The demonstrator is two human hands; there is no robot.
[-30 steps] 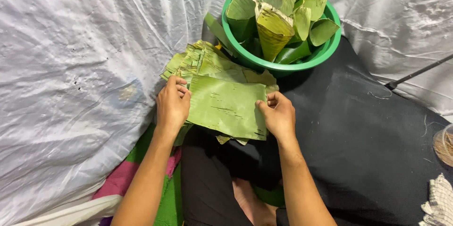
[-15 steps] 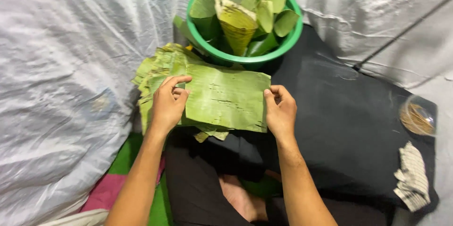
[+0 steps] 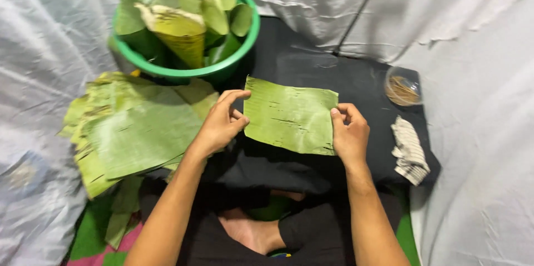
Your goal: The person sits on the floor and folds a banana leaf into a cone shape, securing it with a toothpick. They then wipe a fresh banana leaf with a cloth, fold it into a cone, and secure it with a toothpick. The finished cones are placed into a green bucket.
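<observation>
I hold one rectangular piece of green banana leaf (image 3: 290, 115) flat above a black cloth (image 3: 311, 66). My left hand (image 3: 221, 124) pinches its left edge and my right hand (image 3: 349, 132) pinches its right edge. A stack of cut banana leaf sheets (image 3: 130, 130) lies to the left of my left hand. Behind it stands a green plastic basin (image 3: 245, 49) filled with rolled leaf cones (image 3: 178, 27).
A small clear container with thin sticks (image 3: 403, 86) sits on the black cloth at the right, with a striped rag (image 3: 409, 152) below it. White plastic sheeting (image 3: 478, 77) covers the surroundings. My crossed legs and a bare foot (image 3: 250, 232) are below.
Both hands have lifted one leaf sheet off the stack and carried it to the right, over the black cloth. The view has shifted, so the basin and stack now sit further left.
</observation>
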